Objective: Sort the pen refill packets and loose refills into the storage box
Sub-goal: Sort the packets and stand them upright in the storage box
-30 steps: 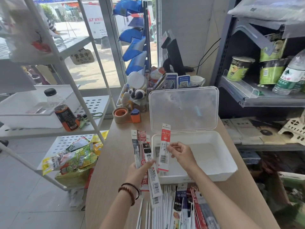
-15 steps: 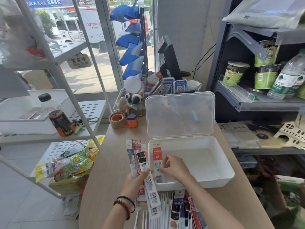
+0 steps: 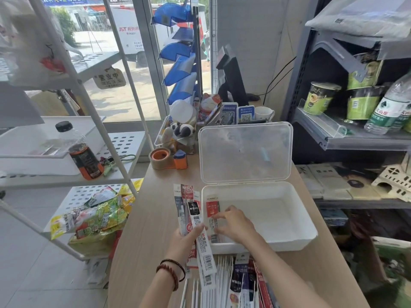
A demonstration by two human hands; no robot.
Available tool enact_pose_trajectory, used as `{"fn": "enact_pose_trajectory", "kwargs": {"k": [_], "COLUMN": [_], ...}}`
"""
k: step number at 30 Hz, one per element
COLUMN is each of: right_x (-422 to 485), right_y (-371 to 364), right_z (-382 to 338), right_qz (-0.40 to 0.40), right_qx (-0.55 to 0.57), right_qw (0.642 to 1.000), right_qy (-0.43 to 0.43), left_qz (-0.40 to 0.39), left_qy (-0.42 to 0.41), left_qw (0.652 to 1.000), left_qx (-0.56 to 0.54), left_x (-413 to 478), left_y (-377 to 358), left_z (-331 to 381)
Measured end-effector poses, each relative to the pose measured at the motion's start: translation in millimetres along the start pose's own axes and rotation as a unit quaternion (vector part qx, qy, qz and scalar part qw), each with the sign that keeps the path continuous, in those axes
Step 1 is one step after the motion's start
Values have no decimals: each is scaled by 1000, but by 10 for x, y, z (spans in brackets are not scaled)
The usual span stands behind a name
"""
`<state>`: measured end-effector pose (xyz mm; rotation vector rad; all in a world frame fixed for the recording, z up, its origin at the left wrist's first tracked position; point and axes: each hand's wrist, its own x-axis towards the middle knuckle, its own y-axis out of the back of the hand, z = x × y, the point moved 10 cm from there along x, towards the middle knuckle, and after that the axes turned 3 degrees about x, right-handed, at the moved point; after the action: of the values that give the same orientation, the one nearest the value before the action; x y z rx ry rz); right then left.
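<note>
A white storage box (image 3: 298,238) stands open on the wooden counter, its clear lid (image 3: 245,152) tilted up behind it. My right hand (image 3: 233,223) reaches into the box's left end and pinches a red-labelled refill packet (image 3: 213,208) that lies flat against the bottom by the left wall. My left hand (image 3: 185,238) holds a fan of several refill packets (image 3: 190,207) upright just left of the box. More packets (image 3: 242,283) and loose white refills (image 3: 219,283) lie on the counter in front of the box, partly under my forearms.
A tape roll (image 3: 160,158) and an orange sharpener (image 3: 180,160) sit behind the box to the left, with a cluttered desk organiser (image 3: 178,134) beyond. A white rack with snack bags (image 3: 93,216) stands left; a grey shelf (image 3: 355,138) with cup noodles stands right.
My right hand has carried the red-labelled packet from above the box's front left corner down into the box, laying it flat. The left hand has kept its fan of packets.
</note>
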<state>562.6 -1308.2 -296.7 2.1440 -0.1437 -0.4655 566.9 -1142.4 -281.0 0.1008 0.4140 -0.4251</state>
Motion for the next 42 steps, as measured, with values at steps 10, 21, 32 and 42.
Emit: {"fn": "enact_pose_trajectory", "kwargs": {"k": [10, 21, 32, 42], "right_x": [-379, -548, -474, -436], "right_y": [357, 590, 537, 502], "right_z": [-266, -40, 149, 588], "right_qz": [31, 48, 33, 43], "right_qx": [309, 348, 366, 255], "right_qw": [945, 932, 928, 965], "right_qy": [103, 89, 58, -46], "left_qz": [50, -44, -21, -14], "left_qy": [-13, -15, -46, -31], "left_qw": [999, 999, 999, 999], "left_qx": [8, 17, 16, -14], "left_x": [-34, 114, 173, 192], "left_y": [86, -348, -430, -391], "left_z": [117, 298, 304, 209]}}
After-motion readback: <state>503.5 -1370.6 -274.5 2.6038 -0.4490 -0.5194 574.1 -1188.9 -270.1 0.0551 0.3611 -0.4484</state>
